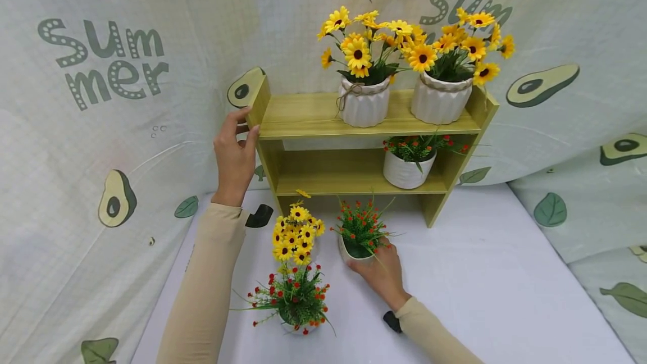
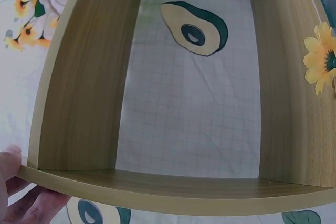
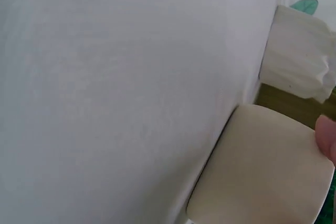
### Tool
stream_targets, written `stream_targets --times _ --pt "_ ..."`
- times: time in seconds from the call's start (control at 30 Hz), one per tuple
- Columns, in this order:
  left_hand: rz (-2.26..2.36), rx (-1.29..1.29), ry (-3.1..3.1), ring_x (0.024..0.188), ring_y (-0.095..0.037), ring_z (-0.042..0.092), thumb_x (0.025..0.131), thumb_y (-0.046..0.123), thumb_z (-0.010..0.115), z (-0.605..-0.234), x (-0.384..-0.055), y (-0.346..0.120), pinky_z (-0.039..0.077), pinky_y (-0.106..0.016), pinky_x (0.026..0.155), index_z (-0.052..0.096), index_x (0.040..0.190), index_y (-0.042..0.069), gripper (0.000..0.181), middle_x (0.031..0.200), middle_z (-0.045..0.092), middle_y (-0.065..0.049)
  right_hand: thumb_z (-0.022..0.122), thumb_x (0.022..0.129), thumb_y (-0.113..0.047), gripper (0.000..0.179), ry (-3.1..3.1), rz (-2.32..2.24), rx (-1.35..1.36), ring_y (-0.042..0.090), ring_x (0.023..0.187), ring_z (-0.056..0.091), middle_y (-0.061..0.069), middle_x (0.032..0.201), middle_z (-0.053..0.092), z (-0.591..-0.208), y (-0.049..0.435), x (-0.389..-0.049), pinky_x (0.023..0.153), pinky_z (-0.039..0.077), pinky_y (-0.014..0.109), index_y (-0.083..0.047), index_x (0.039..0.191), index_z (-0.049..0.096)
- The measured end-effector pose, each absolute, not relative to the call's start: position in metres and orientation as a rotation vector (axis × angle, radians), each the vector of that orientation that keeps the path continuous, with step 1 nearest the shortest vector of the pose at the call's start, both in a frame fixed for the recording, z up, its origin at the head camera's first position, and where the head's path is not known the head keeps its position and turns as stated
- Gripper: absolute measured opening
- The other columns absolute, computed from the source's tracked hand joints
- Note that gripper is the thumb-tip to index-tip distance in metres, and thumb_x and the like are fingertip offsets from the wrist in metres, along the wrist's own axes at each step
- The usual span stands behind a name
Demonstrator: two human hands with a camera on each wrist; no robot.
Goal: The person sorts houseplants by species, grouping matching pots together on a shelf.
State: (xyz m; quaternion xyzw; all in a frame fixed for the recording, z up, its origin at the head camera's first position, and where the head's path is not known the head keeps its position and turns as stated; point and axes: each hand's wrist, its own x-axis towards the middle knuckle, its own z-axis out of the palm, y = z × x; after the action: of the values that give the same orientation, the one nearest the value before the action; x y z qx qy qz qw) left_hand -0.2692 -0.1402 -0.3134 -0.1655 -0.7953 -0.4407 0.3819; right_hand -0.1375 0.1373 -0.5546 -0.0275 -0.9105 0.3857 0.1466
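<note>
"Is the red-flowered potted plant [image 1: 359, 236] being pinched?"
"By the right hand [image 1: 381, 272], before the shelf [image 1: 333, 170] being gripped by the left hand [image 1: 235, 155]."
"Danger?"
"Tipping is perhaps being risked by one-sided holding."

I count six potted plants [image 1: 365, 104], one shelf unit [image 1: 328, 129], two hands [image 1: 382, 271]
Three bloom yellow: two on the shelf unit's top board [image 1: 305, 110], one in front of it; three bloom red: one on its lower board [image 1: 328, 170], two in front; one hand [image 1: 234, 153] at its end, one before it.
</note>
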Motion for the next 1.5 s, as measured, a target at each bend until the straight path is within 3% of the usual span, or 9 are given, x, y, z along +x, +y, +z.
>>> stream_targets --times 0.17,0.43,0.77,0.93,1.2,1.5 --pt "-1.16 -0.43 -2.02 0.106 -0.039 0.071 0.102 0.004 0.069 -0.315 -0.268 -0.14 0.045 -0.007 0.072 0.064 0.139 0.0 0.037 0.122 0.069 -0.025 0.095 0.066 -0.035 0.067 -2.577 1.087 -0.091 0.05 0.109 0.061 0.026 0.114 0.071 -0.558 0.138 -0.137 0.092 0.049 0.06 0.011 0.111 0.073" --pt "-1.146 -0.434 -2.02 0.106 -0.039 0.072 0.102 0.005 0.07 -0.315 -0.268 -0.14 0.044 -0.006 0.073 0.064 0.138 0.0 0.037 0.124 0.07 -0.024 0.095 0.067 -0.029 0.081 -2.545 1.237 -0.11 0.04 0.114 0.062 0.024 0.121 0.069 -0.551 0.15 -0.118 0.094 0.051 0.056 0.008 0.132 0.063" --pt "-1.114 -0.44 -2.039 0.108 -0.038 0.072 0.104 0.006 0.067 -0.315 -0.269 -0.14 0.045 -0.007 0.074 0.062 0.14 0.0 0.037 0.126 0.069 -0.024 0.101 0.066 -0.027 0.086 -2.489 1.234 -0.038 0.029 0.118 0.057 0.014 0.127 0.066 -0.52 0.16 -0.083 0.095 0.049 0.054 -0.003 0.14 0.063" --pt "-1.109 -0.437 -2.039 0.107 -0.038 0.072 0.104 0.006 0.067 -0.313 -0.269 -0.14 0.046 -0.007 0.075 0.062 0.14 0.0 0.038 0.127 0.069 -0.024 0.102 0.065 -0.024 0.086 -2.452 1.238 -0.015 0.031 0.121 0.057 0.016 0.131 0.065 -0.496 0.161 -0.072 0.097 0.048 0.055 -0.002 0.139 0.064" --pt "-1.116 -0.426 -2.04 0.107 -0.037 0.072 0.104 0.006 0.067 -0.313 -0.269 -0.141 0.046 -0.007 0.075 0.062 0.141 0.0 0.038 0.128 0.069 -0.023 0.102 0.063 -0.017 0.085 -2.332 1.24 0.118 0.03 0.119 0.057 0.015 0.131 0.066 -0.463 0.162 -0.078 0.097 0.041 0.035 -0.002 0.137 0.064" --pt "-1.139 -0.415 -2.038 0.107 -0.037 0.072 0.103 0.005 0.068 -0.313 -0.269 -0.14 0.046 -0.007 0.074 0.062 0.14 0.001 0.038 0.126 0.069 -0.023 0.098 0.063 -0.027 0.08 -2.235 0.958 0.311 0.041 0.109 0.061 0.022 0.117 0.07 -0.444 0.16 -0.121 0.096 0.043 0.056 0.005 0.129 0.065"
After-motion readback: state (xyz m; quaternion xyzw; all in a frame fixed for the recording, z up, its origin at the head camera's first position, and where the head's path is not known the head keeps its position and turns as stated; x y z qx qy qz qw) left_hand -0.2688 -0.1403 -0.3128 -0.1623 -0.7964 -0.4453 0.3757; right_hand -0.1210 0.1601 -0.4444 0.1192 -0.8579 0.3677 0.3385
